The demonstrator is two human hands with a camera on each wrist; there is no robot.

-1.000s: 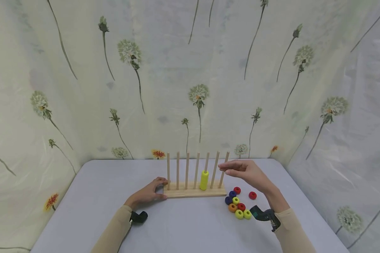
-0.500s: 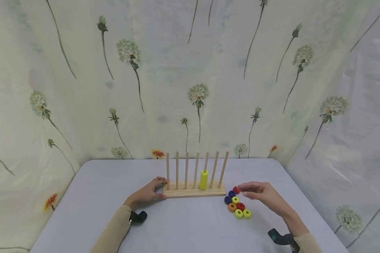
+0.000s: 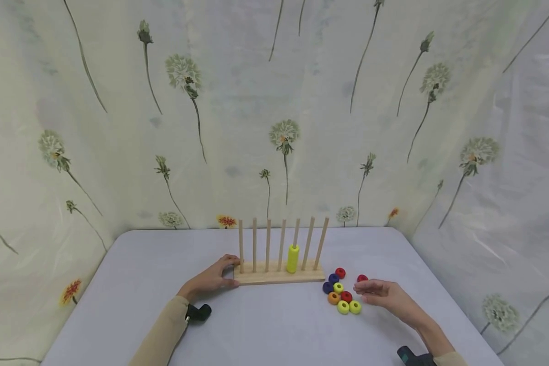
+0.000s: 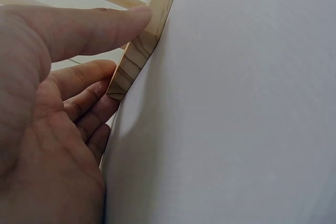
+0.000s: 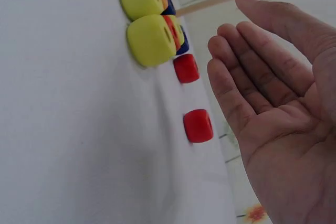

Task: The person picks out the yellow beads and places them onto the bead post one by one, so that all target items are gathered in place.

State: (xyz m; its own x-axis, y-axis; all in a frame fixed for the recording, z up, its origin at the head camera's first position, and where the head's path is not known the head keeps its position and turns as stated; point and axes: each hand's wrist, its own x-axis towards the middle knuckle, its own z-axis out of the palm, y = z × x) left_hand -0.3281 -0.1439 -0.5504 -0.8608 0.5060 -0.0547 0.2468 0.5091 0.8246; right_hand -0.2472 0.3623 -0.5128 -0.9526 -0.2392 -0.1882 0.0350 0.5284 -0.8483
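Observation:
My left hand (image 3: 211, 278) grips the left end of a wooden peg stand (image 3: 279, 276), thumb on the front and fingers behind, as the left wrist view shows at the base's end (image 4: 134, 59). Seven or so upright pegs rise from it; one carries a stack of yellow beads (image 3: 293, 259). To the right of the stand, my right hand (image 3: 389, 300) hovers with nothing in its fingers, which are gently bent. Its fingertips are right by a lone red bead (image 3: 362, 278), seen also in the right wrist view as a red bead (image 5: 198, 126) beside the palm.
Between the stand and my right hand lies a cluster of loose beads: yellow beads (image 3: 343, 307), an orange bead (image 3: 333, 298), dark blue beads (image 3: 328, 287) and red beads (image 3: 346, 297). A white table (image 3: 274, 330) carries everything, with a dandelion-print cloth (image 3: 238, 127) behind.
My right hand has come down from beside the rightmost pegs to the loose beads, then a little towards me, uncovering the lone red bead. My left hand keeps its hold on the stand.

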